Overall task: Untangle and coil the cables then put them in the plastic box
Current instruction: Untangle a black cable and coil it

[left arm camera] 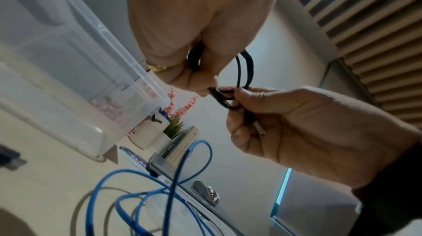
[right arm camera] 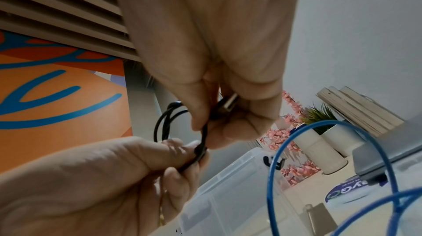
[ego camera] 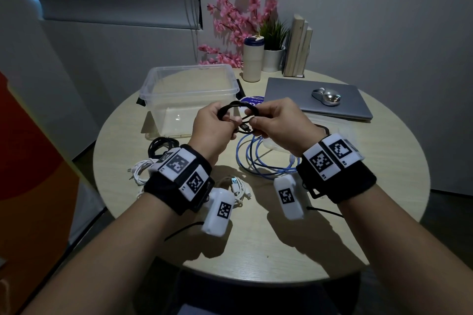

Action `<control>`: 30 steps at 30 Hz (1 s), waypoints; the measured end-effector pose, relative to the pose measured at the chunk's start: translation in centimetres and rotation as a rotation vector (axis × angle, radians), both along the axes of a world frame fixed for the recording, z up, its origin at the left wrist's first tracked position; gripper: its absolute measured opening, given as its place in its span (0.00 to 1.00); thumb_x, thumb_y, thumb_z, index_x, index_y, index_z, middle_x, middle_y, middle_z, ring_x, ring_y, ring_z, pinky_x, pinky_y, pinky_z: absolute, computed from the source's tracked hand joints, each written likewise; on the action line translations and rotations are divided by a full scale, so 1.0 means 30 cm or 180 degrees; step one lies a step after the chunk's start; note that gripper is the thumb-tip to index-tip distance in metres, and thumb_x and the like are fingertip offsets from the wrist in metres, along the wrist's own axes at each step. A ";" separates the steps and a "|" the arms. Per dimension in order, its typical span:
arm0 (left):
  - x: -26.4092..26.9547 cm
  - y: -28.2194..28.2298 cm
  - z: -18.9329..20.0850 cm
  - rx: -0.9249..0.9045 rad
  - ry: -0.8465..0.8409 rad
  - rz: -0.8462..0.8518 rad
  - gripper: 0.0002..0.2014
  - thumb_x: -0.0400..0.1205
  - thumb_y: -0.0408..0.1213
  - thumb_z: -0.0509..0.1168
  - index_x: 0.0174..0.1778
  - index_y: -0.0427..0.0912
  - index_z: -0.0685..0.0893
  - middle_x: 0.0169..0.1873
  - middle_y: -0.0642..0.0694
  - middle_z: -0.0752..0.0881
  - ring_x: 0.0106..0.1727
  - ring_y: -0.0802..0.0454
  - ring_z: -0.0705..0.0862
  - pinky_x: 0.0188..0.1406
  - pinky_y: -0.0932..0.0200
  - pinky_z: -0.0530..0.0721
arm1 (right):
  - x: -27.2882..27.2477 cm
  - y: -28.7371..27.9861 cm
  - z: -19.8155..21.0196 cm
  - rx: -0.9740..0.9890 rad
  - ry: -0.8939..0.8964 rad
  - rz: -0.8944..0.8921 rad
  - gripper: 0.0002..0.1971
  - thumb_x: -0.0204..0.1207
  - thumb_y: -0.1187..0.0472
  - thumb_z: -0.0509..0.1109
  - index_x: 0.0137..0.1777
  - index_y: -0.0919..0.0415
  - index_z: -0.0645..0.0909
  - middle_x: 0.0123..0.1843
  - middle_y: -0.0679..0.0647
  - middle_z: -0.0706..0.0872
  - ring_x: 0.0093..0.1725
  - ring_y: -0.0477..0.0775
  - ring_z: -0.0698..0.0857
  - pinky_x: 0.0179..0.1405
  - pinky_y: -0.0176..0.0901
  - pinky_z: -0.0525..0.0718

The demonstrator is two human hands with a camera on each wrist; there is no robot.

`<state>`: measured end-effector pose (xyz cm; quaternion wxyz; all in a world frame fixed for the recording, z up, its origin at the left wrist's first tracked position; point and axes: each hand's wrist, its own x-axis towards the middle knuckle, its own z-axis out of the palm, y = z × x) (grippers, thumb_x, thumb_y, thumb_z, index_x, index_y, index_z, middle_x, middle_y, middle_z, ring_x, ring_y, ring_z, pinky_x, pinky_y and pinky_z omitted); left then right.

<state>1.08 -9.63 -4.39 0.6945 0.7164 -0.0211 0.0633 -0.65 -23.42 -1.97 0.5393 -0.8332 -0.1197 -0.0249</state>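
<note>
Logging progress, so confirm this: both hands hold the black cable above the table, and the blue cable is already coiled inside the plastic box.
Wrong on the blue cable: the head view shows it lying loose on the table, outside the plastic box. The rest stands: the left hand and right hand both hold the black cable above the table.

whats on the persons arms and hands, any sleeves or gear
No sleeves: both forearms are bare. Each wrist has a wide black strap carrying white blocks printed with black square markers, plus a white pod hanging below it with a thin black cable. The left hand wears a gold ring; the right hand shows none.
</note>
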 end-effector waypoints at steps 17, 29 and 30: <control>-0.024 0.026 -0.020 0.0186 -0.0770 -0.0460 0.17 0.74 0.24 0.72 0.57 0.40 0.79 0.42 0.48 0.84 0.45 0.54 0.84 0.51 0.56 0.85 | 0.034 0.001 -0.010 0.1137 0.0449 -0.0729 0.07 0.81 0.69 0.65 0.43 0.69 0.82 0.30 0.59 0.79 0.21 0.48 0.78 0.23 0.34 0.82; -0.018 0.046 -0.029 0.0256 -0.0188 -0.0859 0.12 0.84 0.41 0.62 0.56 0.37 0.83 0.39 0.45 0.86 0.42 0.55 0.84 0.46 0.62 0.81 | 0.018 -0.008 -0.014 0.0888 0.0381 -0.0377 0.08 0.79 0.70 0.67 0.40 0.60 0.82 0.34 0.58 0.84 0.24 0.47 0.77 0.20 0.33 0.70; -0.011 0.045 -0.023 0.0298 -0.0063 -0.0833 0.17 0.85 0.48 0.58 0.52 0.38 0.84 0.37 0.46 0.85 0.42 0.53 0.83 0.47 0.60 0.79 | 0.017 -0.006 -0.017 0.0819 0.0368 -0.0316 0.09 0.78 0.71 0.67 0.39 0.59 0.81 0.34 0.57 0.84 0.23 0.45 0.78 0.20 0.31 0.71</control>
